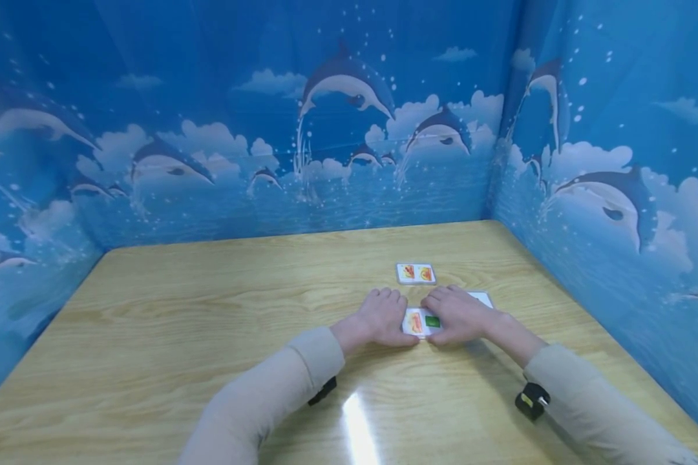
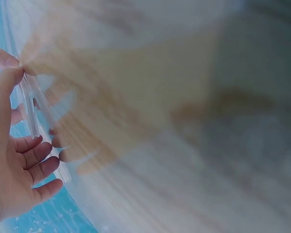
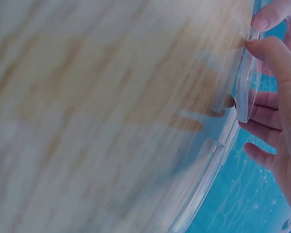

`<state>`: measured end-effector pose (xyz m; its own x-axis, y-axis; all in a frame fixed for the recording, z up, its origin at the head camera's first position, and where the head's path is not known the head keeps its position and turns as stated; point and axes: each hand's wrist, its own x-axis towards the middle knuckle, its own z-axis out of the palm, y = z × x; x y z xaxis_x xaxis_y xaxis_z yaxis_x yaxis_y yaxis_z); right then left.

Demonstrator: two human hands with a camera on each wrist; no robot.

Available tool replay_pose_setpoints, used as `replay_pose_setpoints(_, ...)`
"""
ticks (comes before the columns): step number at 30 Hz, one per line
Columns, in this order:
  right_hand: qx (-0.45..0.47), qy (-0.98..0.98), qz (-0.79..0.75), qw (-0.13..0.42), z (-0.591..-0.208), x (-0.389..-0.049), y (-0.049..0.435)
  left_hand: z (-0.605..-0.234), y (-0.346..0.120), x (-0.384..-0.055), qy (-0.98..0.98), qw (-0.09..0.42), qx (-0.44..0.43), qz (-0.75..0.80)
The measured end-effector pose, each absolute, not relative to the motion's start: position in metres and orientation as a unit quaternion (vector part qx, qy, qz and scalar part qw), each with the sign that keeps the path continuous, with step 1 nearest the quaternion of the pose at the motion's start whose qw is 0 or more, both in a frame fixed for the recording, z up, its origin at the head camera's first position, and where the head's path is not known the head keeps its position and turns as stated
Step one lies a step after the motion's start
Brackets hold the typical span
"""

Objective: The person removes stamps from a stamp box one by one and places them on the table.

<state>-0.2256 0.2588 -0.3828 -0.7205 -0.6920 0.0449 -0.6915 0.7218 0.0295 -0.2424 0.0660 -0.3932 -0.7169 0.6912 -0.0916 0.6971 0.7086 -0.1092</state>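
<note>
My left hand [image 1: 382, 318] grips the left end of a flat, clear-edged picture tile [image 1: 414, 323]. An orange-red picture and a green rectangle show on its white face. The tile's right part is covered by my right hand [image 1: 459, 314], which holds that end. Both thumbs are on the near edge, almost meeting, while the fingers reach to the far side. In the left wrist view the tile [image 2: 30, 109] appears edge-on as thick clear plastic. The right wrist view has the same tile [image 3: 243, 87] between thumb and fingers.
Beyond the hands lies another picture tile [image 1: 415, 274] with two orange-red pictures. A white-faced tile [image 1: 481, 298] is partly hidden behind my right hand. The wooden table [image 1: 209, 310] meets blue dolphin-print curtains [image 1: 209, 116] at the back and right.
</note>
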Motion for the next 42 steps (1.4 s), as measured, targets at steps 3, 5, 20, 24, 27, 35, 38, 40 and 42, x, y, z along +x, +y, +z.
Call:
replay_pose_setpoints(3,0.374,-0.927,-0.006,0.026,-0.3830,-0.2244,0.2591,-0.3932,0.0664,-0.2419,0.923,0.021,0.378,-0.069)
replay_pose_setpoints(5,0.375,-0.927,-0.006,0.026,-0.3831,-0.2235,0.2592,-0.3932,0.0665,-0.2416,0.923,0.021,0.379,-0.071)
replay_pose_setpoints(20,0.392,-0.918,-0.039,0.051,-0.3797,-0.2201,0.2582,-0.3931,0.0657,-0.2409,0.923,0.018,0.376,-0.080)
replay_pose_setpoints(24,0.392,-0.917,-0.047,0.057,-0.3803,-0.2208,0.2586,-0.3931,0.0652,-0.2406,0.921,0.010,0.381,-0.086)
replay_pose_setpoints(27,0.393,-0.917,-0.048,0.058,-0.3807,-0.2209,0.2588,-0.3936,0.0641,-0.2395,0.918,0.001,0.386,-0.090)
replay_pose_setpoints(35,0.398,-0.913,-0.057,0.072,-0.3837,-0.2248,0.2602,-0.3959,0.0620,-0.2387,0.909,-0.021,0.400,-0.113)
replay_pose_setpoints(38,0.402,-0.911,-0.049,0.074,-0.3846,-0.2258,0.2598,-0.3967,0.0616,-0.2392,0.907,-0.026,0.402,-0.121)
replay_pose_setpoints(40,0.401,-0.913,-0.041,0.067,-0.3850,-0.2256,0.2593,-0.3971,0.0613,-0.2392,0.905,-0.029,0.404,-0.127)
replay_pose_setpoints(42,0.399,-0.914,-0.035,0.058,-0.3852,-0.2255,0.2590,-0.3977,0.0610,-0.2392,0.904,-0.032,0.406,-0.130)
